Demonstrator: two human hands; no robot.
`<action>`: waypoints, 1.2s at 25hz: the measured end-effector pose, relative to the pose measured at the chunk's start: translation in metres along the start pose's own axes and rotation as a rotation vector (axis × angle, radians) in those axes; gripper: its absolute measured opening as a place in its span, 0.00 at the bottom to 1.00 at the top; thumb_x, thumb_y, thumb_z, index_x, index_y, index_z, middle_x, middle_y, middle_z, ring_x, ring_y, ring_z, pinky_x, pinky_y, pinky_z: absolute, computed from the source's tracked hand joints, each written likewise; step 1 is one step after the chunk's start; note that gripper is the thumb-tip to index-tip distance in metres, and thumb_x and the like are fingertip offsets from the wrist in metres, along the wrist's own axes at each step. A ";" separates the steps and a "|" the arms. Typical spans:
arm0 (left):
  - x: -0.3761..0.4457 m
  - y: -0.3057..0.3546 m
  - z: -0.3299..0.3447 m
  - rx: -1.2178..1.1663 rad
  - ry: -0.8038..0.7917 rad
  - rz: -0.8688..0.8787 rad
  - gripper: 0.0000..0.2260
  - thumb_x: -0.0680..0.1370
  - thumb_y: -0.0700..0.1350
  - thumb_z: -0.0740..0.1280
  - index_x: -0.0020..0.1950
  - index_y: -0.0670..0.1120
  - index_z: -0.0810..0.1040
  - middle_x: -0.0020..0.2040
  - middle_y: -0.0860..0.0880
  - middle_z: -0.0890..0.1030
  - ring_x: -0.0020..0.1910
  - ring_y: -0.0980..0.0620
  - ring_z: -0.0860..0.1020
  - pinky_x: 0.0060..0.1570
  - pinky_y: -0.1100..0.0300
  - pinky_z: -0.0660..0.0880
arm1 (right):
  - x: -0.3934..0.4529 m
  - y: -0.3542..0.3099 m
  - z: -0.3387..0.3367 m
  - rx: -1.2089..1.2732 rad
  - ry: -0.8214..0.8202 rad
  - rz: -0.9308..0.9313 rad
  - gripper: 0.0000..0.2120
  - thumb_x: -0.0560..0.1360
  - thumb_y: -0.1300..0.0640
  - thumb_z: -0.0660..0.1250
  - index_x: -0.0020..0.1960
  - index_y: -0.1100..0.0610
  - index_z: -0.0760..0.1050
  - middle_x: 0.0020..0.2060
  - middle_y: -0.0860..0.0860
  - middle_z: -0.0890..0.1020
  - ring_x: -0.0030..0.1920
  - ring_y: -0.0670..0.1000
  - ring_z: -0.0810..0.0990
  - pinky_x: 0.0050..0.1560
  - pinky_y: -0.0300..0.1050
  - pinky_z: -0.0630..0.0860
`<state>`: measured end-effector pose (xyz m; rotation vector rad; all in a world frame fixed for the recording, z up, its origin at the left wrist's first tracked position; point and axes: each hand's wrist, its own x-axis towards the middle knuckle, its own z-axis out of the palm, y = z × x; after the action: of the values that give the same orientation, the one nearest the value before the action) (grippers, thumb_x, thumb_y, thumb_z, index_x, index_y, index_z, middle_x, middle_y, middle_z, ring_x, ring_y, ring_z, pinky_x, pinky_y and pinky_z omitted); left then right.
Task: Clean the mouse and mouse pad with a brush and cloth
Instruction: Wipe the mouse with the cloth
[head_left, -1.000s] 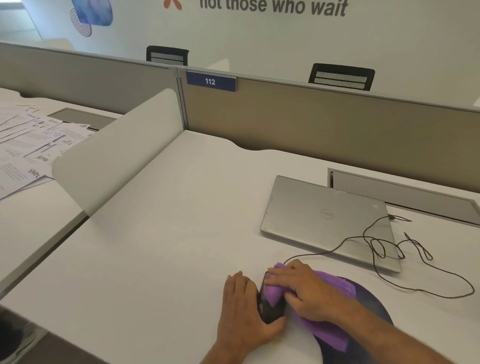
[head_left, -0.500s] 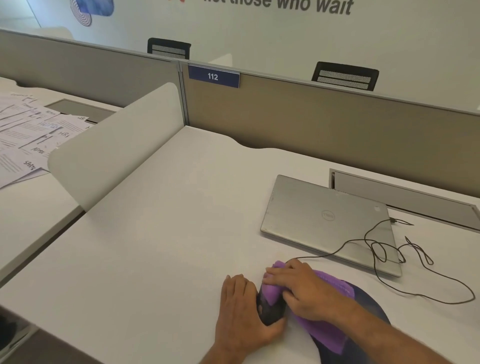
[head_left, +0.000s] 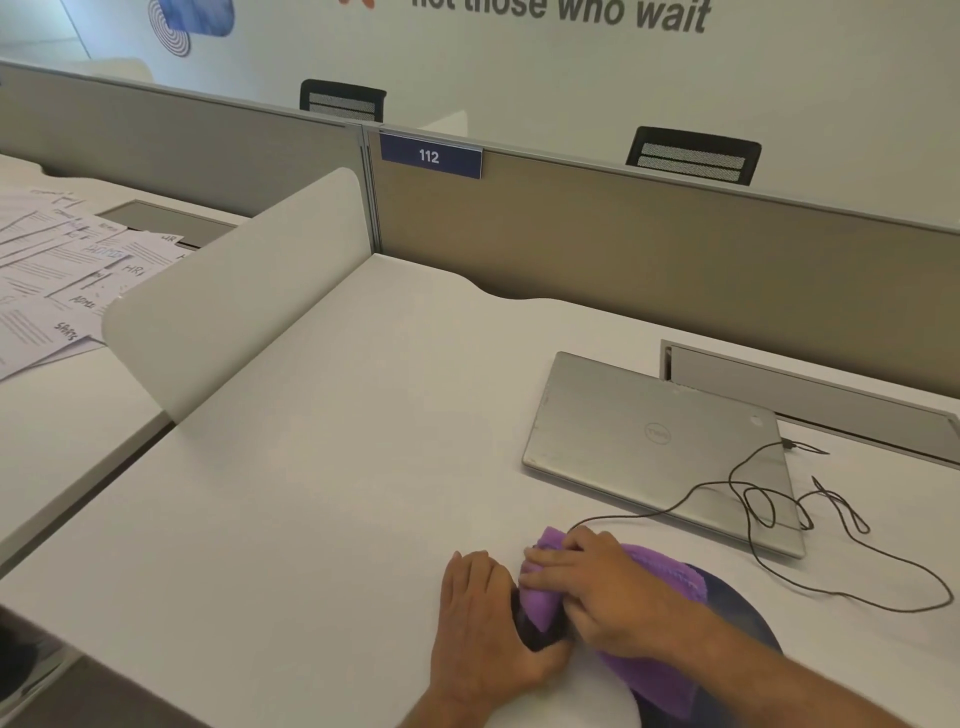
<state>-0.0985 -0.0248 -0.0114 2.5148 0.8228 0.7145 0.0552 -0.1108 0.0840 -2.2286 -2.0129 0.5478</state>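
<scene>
my left hand (head_left: 480, 618) cups the black mouse (head_left: 540, 626) at the mouse pad's (head_left: 748, 605) left edge; my right hand (head_left: 597, 587) presses the purple cloth (head_left: 543, 597) over it. i'd worry the mouse cable (head_left: 753, 525), looped across the dell laptop (head_left: 639, 441), snags and tugs if i scrub hard.

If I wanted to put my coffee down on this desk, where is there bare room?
The widest bare patch of the desk runs from the white side divider to the closed laptop, left of the hands. Another strip lies between the laptop and the back partition. It is crowded on the right: looped cable, mouse pad, purple cloth and mouse.
</scene>
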 end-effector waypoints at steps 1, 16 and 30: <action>0.000 0.000 0.000 -0.011 0.010 0.000 0.28 0.63 0.71 0.71 0.43 0.48 0.71 0.41 0.55 0.67 0.42 0.53 0.67 0.57 0.47 0.75 | 0.008 0.002 -0.003 0.022 -0.001 0.044 0.23 0.74 0.57 0.55 0.66 0.40 0.67 0.69 0.38 0.70 0.57 0.48 0.66 0.61 0.47 0.64; 0.000 0.002 -0.002 -0.021 -0.022 -0.024 0.28 0.62 0.73 0.71 0.43 0.51 0.70 0.41 0.56 0.66 0.43 0.55 0.67 0.58 0.48 0.75 | 0.025 0.006 -0.012 0.027 -0.043 0.161 0.20 0.73 0.57 0.56 0.61 0.39 0.71 0.59 0.40 0.77 0.55 0.48 0.68 0.57 0.48 0.65; 0.002 0.003 -0.003 -0.027 -0.009 -0.007 0.28 0.62 0.71 0.72 0.41 0.50 0.69 0.41 0.55 0.66 0.43 0.53 0.66 0.57 0.46 0.74 | 0.020 0.014 -0.010 0.066 -0.032 0.200 0.23 0.73 0.57 0.55 0.63 0.38 0.70 0.62 0.40 0.76 0.55 0.49 0.68 0.60 0.50 0.65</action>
<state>-0.0975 -0.0256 -0.0068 2.4886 0.8134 0.7067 0.0725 -0.0917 0.0853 -2.4106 -1.7673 0.6621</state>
